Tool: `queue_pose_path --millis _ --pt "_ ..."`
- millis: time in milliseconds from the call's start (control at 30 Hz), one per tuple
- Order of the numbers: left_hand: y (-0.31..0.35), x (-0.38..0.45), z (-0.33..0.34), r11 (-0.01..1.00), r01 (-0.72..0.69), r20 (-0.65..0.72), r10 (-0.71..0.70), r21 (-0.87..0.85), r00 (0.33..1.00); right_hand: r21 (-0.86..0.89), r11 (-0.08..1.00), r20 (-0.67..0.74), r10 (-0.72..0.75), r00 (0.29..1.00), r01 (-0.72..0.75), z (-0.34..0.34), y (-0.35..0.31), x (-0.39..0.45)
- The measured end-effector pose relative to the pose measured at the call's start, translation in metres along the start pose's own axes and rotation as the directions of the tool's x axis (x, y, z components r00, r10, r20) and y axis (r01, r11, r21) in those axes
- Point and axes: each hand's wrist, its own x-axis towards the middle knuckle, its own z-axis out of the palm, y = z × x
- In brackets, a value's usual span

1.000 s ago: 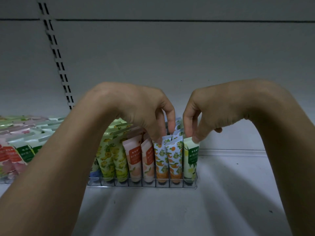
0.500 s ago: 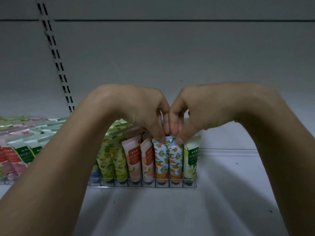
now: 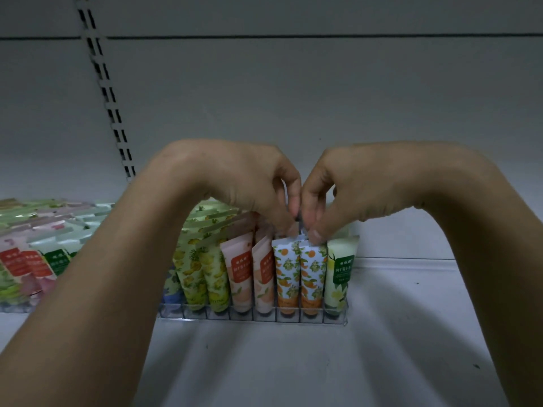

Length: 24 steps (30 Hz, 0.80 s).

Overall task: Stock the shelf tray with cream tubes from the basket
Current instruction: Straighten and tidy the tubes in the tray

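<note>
The white shelf (image 3: 293, 362) took up most of the view, with a pale back panel (image 3: 293, 98) behind it and a slotted black-and-white upright strip (image 3: 102, 92) running down the left side. Both forearms came in from the bottom corners and met in the middle over a clear plastic shelf tray (image 3: 252, 316) with little divided slots along its front. The left hand (image 3: 235, 183) and right hand (image 3: 352, 186) were knuckle to knuckle, fingers curled down, and both looked to be pinching the crimped top ends of the two orange-print cream tubes (image 3: 299, 274) standing side by side near the right end of the tray. Right of those stood a pale green tube with a dark green label (image 3: 340, 274), the writing on it white but too small to read. Left of them were two peach tubes with orange-red labels (image 3: 252, 274), also unreadable characters, then yellow-green pineapple-print tubes (image 3: 202, 274), and a blue one (image 3: 172, 289) mostly hidden behind the left arm. Way off on the left edge was another batch of tubes (image 3: 29, 259) with red and green labels, blurry, so no text there either.
</note>
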Motion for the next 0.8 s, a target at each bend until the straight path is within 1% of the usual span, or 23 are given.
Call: queue_pose_path --millis 67,100,133,200,233,333,400,433,467,567,633,800 --pt "-0.009 -0.011 -0.007 0.999 -0.017 -0.120 0.013 -0.034 0.993 0.027 0.998 -0.073 -0.053 0.996 0.055 -0.001 0.000 0.001" --pt "-0.014 -0.018 -0.009 0.998 -0.030 -0.214 0.017 -0.057 0.977 0.025 0.996 -0.115 -0.085 0.990 0.088 -0.002 -0.001 0.003" --pt "-0.020 -0.025 -0.009 0.996 -0.044 -0.317 0.016 -0.082 0.948 0.010 0.993 -0.155 -0.117 0.981 0.120 -0.001 -0.002 0.004" --pt "-0.032 -0.041 0.000 0.992 -0.091 -0.504 0.037 -0.082 0.863 -0.015 0.983 -0.213 -0.184 0.960 0.185 0.002 -0.008 0.008" --pt "-0.037 -0.049 0.009 0.992 -0.109 -0.561 0.051 -0.070 0.826 -0.013 0.978 -0.228 -0.204 0.952 0.206 0.003 -0.012 0.010" --pt "-0.049 -0.066 0.040 0.984 -0.136 -0.636 0.031 -0.116 0.771 -0.017 0.975 -0.208 -0.219 0.953 0.221 0.009 -0.021 0.014" --pt "-0.055 -0.071 0.056 0.982 -0.159 -0.709 0.042 -0.100 0.703 -0.058 0.972 -0.187 -0.236 0.953 0.229 0.013 -0.025 0.017" --pt "-0.056 -0.072 0.061 0.986 -0.162 -0.736 0.079 -0.042 0.673 -0.073 0.970 -0.179 -0.240 0.954 0.230 0.015 -0.027 0.018" --pt "-0.056 -0.071 0.064 0.986 -0.167 -0.743 0.128 0.023 0.657 -0.083 0.970 -0.171 -0.238 0.956 0.227 0.017 -0.028 0.019" --pt "-0.055 -0.068 0.069 0.972 -0.211 -0.715 0.222 0.107 0.663 -0.090 0.972 -0.128 -0.227 0.965 0.216 0.019 -0.031 0.021" --pt "-0.058 -0.067 0.072 0.972 -0.197 -0.698 0.232 0.132 0.677 -0.079 0.973 -0.108 -0.224 0.969 0.216 0.022 -0.031 0.022" --pt "-0.063 -0.065 0.074 0.973 -0.203 -0.693 0.219 0.106 0.687 -0.069 0.976 -0.096 -0.213 0.972 0.207 0.024 -0.030 0.027"
